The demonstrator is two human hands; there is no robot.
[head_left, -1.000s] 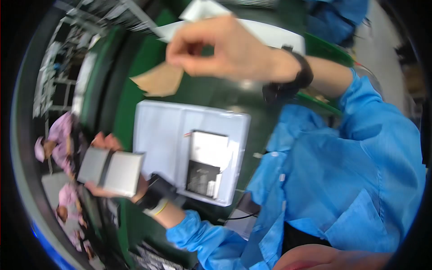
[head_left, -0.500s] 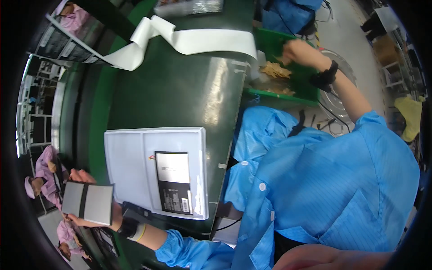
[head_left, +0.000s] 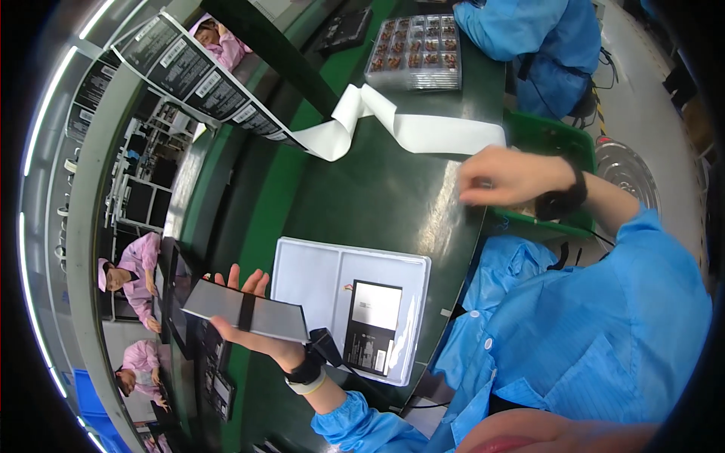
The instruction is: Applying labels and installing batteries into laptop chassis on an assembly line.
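My left hand (head_left: 266,346) holds a flat silver battery pack (head_left: 276,317) with a black band across its middle. The thumb lies along the near edge and the fingers show beyond the far edge. The pack is tilted, just left of a white plastic tray (head_left: 303,264). In the tray's right compartment lies a similar flat pack (head_left: 370,347), part white and part black with a printed label. My right hand (head_left: 517,177) is over the table's right edge, in front of the green bin. Its fingers are curled together, slightly blurred, with nothing visible in them.
A white backing strip (head_left: 453,134) folds across the table from a hanging band of black labels (head_left: 204,75). Stacked clear blister trays (head_left: 414,79) stand at the back. A green bin (head_left: 555,136) adjoins the table's right side. A person in blue (head_left: 529,45) is beyond it.
My right hand has come up out of the green bin and moved left toward the table edge. My left hand has turned the held pack to a flatter tilt. The view has shifted left.
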